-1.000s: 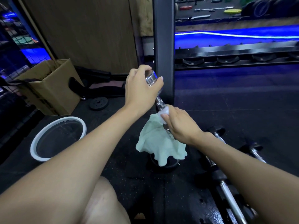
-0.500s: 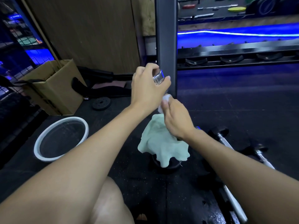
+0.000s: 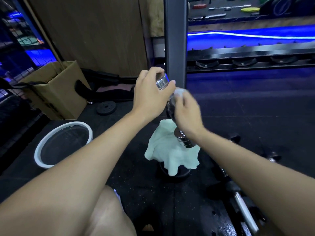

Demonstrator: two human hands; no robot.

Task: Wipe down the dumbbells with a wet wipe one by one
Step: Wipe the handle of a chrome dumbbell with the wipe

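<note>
A chrome dumbbell bar (image 3: 183, 138) stands upright on a black weight plate (image 3: 172, 174). My left hand (image 3: 151, 95) grips its shiny top end (image 3: 162, 81). My right hand (image 3: 186, 113) is wrapped round the bar just below, holding a white wet wipe (image 3: 179, 91) against it; the hand is motion-blurred. A pale green cloth (image 3: 167, 152) is draped over the lower end and the plate.
More dumbbells (image 3: 242, 208) lie on the black floor at the right. A white-rimmed basin (image 3: 63, 143) sits at the left, a cardboard box (image 3: 58, 92) behind it, a small black plate (image 3: 106, 108) beside that. A dark steel rack post (image 3: 175, 40) rises behind the hands.
My right hand with the wipe has slid up the bar from near the green cloth to just under my left hand. The lower chrome collar now shows.
</note>
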